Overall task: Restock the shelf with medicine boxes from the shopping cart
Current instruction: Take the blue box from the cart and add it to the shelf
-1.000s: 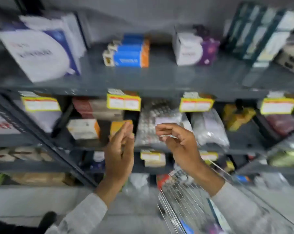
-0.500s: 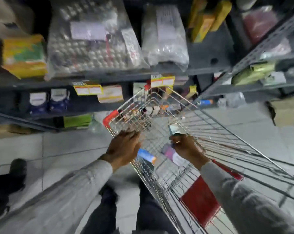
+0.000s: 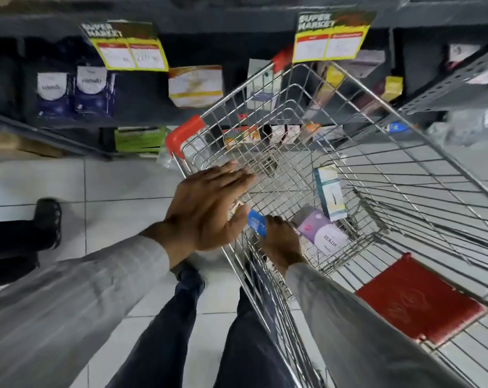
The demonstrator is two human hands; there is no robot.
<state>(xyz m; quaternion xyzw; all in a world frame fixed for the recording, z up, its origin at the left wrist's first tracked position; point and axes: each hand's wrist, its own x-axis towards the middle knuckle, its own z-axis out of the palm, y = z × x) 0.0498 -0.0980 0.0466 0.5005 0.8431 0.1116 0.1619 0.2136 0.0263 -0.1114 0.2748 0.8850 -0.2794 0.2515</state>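
I look down into a wire shopping cart [image 3: 382, 141] with red corner caps. My right hand [image 3: 282, 242] is deep inside it, fingers closed around a blue medicine box [image 3: 256, 222]. My left hand [image 3: 209, 205] hovers flat and open over the cart's near rim, just left of that box. On the cart floor lie a purple-and-white box [image 3: 325, 233] and a teal-and-white box [image 3: 330, 196], both to the right of my right hand. The dark shelf [image 3: 142, 105] stands beyond the cart.
Lower shelves hold dark blue packs [image 3: 76, 93], a white-and-yellow box [image 3: 195, 86] and yellow price tags [image 3: 130, 49]. A red plastic seat flap [image 3: 416, 301] sits at the cart's near end. Another person's dark shoe [image 3: 48, 217] stands on the tiled floor at left. My legs are below.
My view dropped from the upper shelves to the cart. Both hands came down from the shelf; the right hand reached into the cart and closed on the blue box.
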